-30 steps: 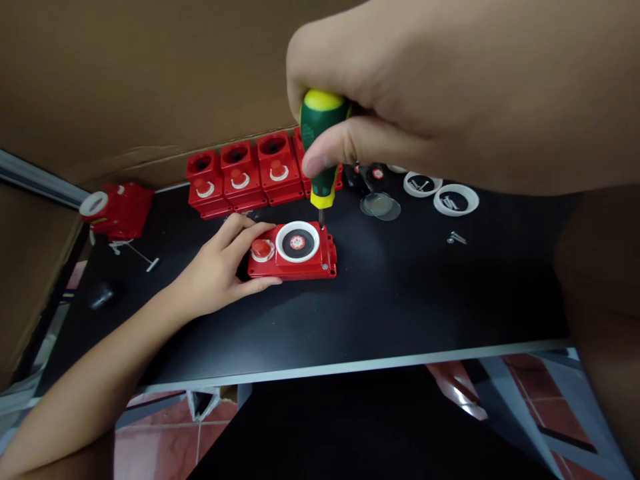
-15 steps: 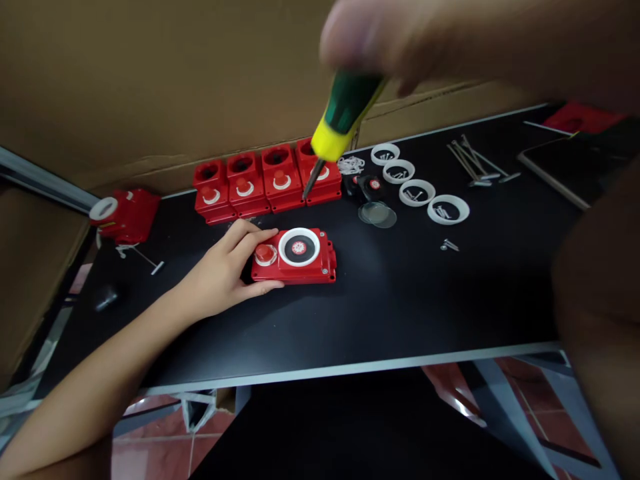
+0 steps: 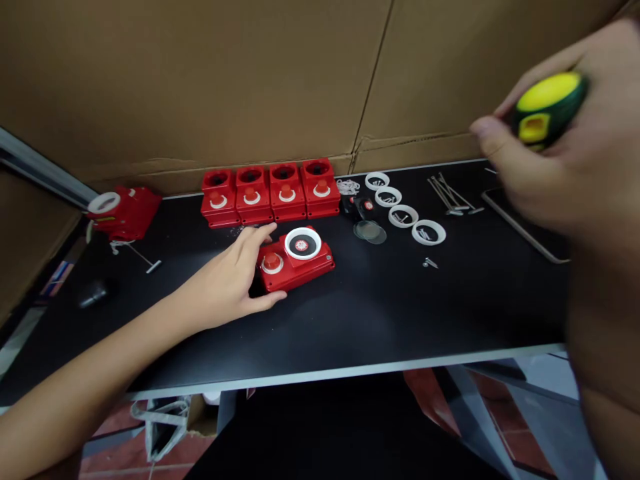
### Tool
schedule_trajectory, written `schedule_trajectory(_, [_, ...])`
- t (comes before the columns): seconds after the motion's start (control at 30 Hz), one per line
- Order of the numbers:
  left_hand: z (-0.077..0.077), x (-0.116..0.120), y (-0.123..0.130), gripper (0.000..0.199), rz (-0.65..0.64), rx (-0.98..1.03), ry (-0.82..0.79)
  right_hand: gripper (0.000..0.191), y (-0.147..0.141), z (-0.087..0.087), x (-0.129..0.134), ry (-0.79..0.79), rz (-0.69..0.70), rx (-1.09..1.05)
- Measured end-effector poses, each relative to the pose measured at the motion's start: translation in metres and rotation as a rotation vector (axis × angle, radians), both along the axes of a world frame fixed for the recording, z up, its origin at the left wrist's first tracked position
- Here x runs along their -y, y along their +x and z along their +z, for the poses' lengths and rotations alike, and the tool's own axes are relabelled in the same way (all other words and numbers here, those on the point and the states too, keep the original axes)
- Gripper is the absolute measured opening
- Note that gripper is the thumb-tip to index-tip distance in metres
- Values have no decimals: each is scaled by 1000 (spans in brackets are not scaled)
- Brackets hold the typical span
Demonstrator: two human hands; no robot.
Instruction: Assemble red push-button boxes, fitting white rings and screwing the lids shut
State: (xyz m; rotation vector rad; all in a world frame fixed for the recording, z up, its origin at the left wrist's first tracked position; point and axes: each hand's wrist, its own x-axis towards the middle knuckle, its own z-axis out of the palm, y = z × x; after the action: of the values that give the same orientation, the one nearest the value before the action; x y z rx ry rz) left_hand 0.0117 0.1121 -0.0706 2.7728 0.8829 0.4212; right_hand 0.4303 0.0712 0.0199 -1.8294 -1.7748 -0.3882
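Note:
My left hand (image 3: pixel 233 280) grips the left end of a red box (image 3: pixel 305 272), thumb along the near side and fingers on the far side. The box has a white ring around a black disc and a red knob with a white collar. It sits at an angle on the black table (image 3: pixel 380 313). My right hand (image 3: pixel 560 133) is raised at the upper right, closed around a screwdriver (image 3: pixel 550 110) with a green and yellow handle. The handle's end faces me, and its shaft is hidden.
Several similar red boxes (image 3: pixel 287 193) stand in a row at the back. White rings (image 3: pixel 430 242) with screws inside are to their right, near clear discs (image 3: pixel 370 231), loose screws (image 3: pixel 430 263), metal rods (image 3: pixel 453 197) and a phone-like slab (image 3: pixel 530 230). Another red housing (image 3: pixel 133 217) lies at left.
My right hand has swung to the right with the screwdriver, away from above the boxes. The red box under my left hand has turned slightly, its right end now farther back.

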Motion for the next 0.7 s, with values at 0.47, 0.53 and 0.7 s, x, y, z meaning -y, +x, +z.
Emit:
schedule_trajectory(0.47, [4, 12, -2, 78, -260, 282, 29, 38, 13, -47, -22, -175, 45, -142])
schedule_trajectory(0.53, [3, 8, -2, 79, -290, 252, 106, 42, 11, -51, -22, -205, 75, -124])
schedule_trajectory(0.7, [3, 0, -2, 69, -418, 62, 145, 45, 6, -53, -20, -263, 79, -91])
